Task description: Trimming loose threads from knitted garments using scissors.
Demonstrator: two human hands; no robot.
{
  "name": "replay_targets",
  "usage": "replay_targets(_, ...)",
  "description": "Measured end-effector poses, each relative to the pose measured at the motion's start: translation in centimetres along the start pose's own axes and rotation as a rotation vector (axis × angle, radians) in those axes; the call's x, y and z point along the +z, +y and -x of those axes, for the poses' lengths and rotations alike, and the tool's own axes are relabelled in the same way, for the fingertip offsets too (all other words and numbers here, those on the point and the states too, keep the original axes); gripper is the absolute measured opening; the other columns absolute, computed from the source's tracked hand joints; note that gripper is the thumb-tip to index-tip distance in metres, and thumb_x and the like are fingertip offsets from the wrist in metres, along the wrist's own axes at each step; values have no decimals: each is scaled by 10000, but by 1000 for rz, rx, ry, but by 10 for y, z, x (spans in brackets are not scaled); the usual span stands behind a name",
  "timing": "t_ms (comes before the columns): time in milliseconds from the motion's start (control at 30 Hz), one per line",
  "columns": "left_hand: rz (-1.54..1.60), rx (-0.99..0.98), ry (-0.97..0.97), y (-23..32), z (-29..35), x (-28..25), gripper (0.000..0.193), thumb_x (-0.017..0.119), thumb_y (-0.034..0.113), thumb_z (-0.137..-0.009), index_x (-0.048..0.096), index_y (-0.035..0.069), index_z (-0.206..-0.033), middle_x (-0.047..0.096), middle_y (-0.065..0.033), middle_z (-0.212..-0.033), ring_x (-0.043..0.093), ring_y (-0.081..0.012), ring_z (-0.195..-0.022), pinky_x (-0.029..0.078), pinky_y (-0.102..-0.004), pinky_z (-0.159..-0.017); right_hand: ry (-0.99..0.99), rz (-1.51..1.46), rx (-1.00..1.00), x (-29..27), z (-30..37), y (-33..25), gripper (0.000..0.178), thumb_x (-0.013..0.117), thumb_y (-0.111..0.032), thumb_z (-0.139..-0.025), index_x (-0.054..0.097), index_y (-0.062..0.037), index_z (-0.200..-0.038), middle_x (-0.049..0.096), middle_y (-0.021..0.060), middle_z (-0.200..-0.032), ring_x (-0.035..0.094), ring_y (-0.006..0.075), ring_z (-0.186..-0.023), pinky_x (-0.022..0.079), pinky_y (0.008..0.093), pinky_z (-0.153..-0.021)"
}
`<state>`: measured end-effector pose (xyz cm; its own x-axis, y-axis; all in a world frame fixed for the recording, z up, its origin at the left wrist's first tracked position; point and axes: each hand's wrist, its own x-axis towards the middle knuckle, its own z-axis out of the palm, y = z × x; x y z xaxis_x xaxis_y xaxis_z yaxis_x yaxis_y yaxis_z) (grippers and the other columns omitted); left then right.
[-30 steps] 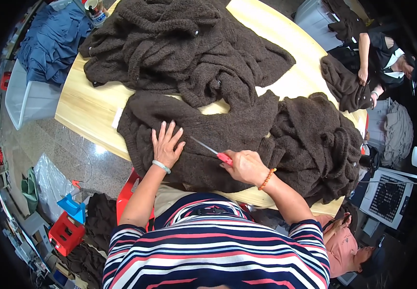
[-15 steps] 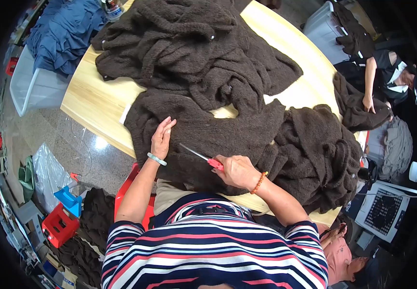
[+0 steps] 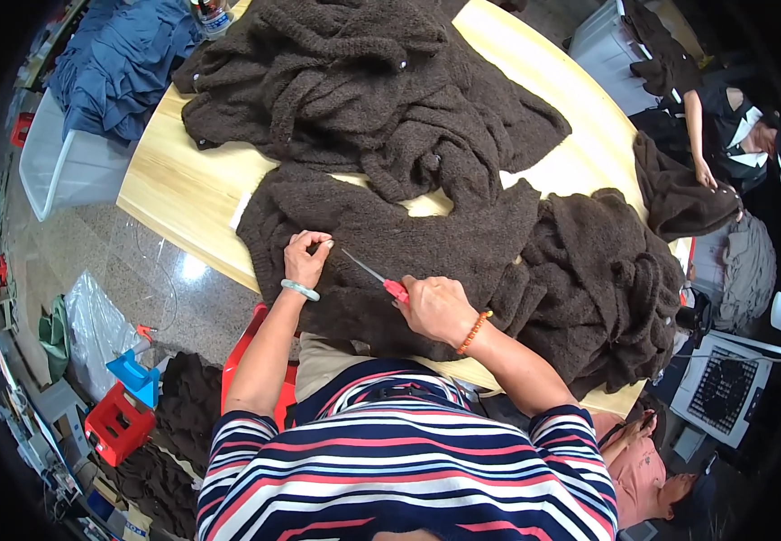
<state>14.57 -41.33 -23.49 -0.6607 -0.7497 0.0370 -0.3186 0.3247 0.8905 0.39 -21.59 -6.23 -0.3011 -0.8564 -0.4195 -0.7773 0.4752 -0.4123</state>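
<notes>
A dark brown knitted garment [image 3: 390, 248] is spread on the table in front of me. My left hand [image 3: 305, 260], with a pale bangle at its wrist, is closed in a pinch at the left part of this garment. What lies between its thumb and fingertips is too small to make out. In my right hand [image 3: 440, 309], which wears an orange bead bracelet, is a pair of red-handled scissors [image 3: 397, 289]. Their slim metal blades point up and left, the tip close to my left fingertips and over the knit.
Brown knitted garments are heaped at the far side [image 3: 336, 81] and at the right [image 3: 607, 288] of the wooden table [image 3: 165, 180]. A bin [image 3: 75, 171] of blue cloth stands left; a red stool [image 3: 118, 424] is lower left. Co-workers [image 3: 742, 153] sit at the right.
My left hand has gone from fingers stretched flat on the garment to a pinch, slightly lower. The scissors have shifted slightly, their tip nearer to the left fingertips.
</notes>
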Motion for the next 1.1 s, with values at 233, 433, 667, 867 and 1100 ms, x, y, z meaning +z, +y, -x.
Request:
replay_targets(233, 207, -208, -34, -7, 0, -8, 125, 732, 41, -715, 665, 51, -820, 648, -48, -831, 597, -229, -847, 459, -343, -804, 41, -52, -23, 14, 1, 2, 275, 616, -296, -866, 608, -25, -912, 637, 208, -663, 657, 389, -673, 522, 484, -608)
replay_targets(433, -316, 441, 87, 84, -13, 3, 294, 744, 69, -681, 634, 100, -952, 615, -58, -1021, 575, -257, -858, 461, -375, -760, 69, -86, 76, 6, 33, 32, 246, 620, -282, -881, 580, -63, -985, 624, 200, -657, 648, 386, -671, 516, 477, -604)
replay_targets(667, -248, 54, -359, 83, -25, 70, 392, 737, 95, -731, 642, 64, -1110, 626, -126, -1059, 623, -327, -932, 511, -406, -799, 111, -72, 190, -2, 50, 47, 215, 618, -238, -864, 595, -61, -985, 629, 196, -645, 655, 370, -651, 515, 472, -594)
replay_targets(867, -95, -3, -382, 70, -32, 70, 233, 755, 90, -724, 672, -36, -901, 675, -156, -882, 651, -241, -661, 527, -333, -649, 49, -48, 228, 1, 51, 55, 256, 620, -283, -873, 602, -60, -998, 638, 196, -672, 656, 375, -679, 522, 473, -633)
replay_targets(1100, 38, -120, -439, 53, -33, 69, 201, 756, 60, -735, 673, -47, -883, 683, -117, -780, 635, -150, -619, 503, -295, -588, 58, -60, 165, -12, 43, 52, 240, 614, -276, -865, 631, -38, -879, 656, 205, -695, 677, 362, -721, 539, 460, -634)
